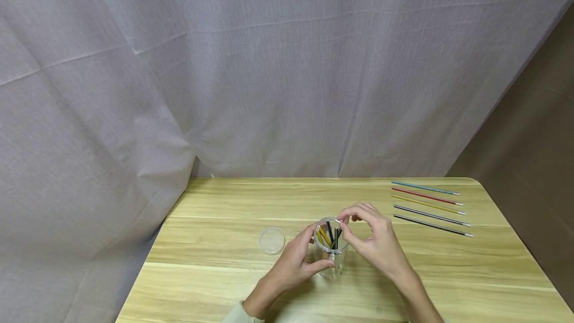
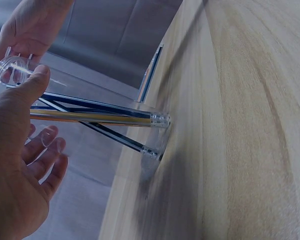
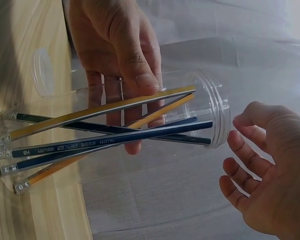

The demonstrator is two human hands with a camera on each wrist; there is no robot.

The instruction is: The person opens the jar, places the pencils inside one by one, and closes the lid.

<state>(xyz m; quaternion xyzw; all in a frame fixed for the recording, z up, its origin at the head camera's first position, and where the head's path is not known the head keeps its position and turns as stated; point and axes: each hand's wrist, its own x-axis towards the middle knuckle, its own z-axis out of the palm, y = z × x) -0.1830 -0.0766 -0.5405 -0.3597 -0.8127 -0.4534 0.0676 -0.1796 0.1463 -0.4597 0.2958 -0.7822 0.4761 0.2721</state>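
Observation:
A clear plastic jar (image 1: 337, 267) stands upright on the table, its top open. Several pencils lean inside it with their erasers at the bottom, among them a yellow pencil (image 3: 65, 121) and a dark blue pencil (image 3: 115, 138). My left hand (image 1: 291, 259) grips the jar's side, thumb across the front and fingers behind. Beside the mouth is my right hand (image 1: 381, 244), thumb and index fingertips right at the rim (image 3: 221, 112). In the right wrist view its fingers are loosely bent, with nothing between them.
The clear round lid (image 1: 271, 241) lies on the wooden table (image 1: 215, 273), left of the jar. Toward the back right, several pencils lie in a row: a green pencil (image 1: 425, 188), a red pencil (image 1: 426, 196), a yellow pencil (image 1: 428, 204) and dark ones. A grey curtain (image 1: 287, 88) hangs behind.

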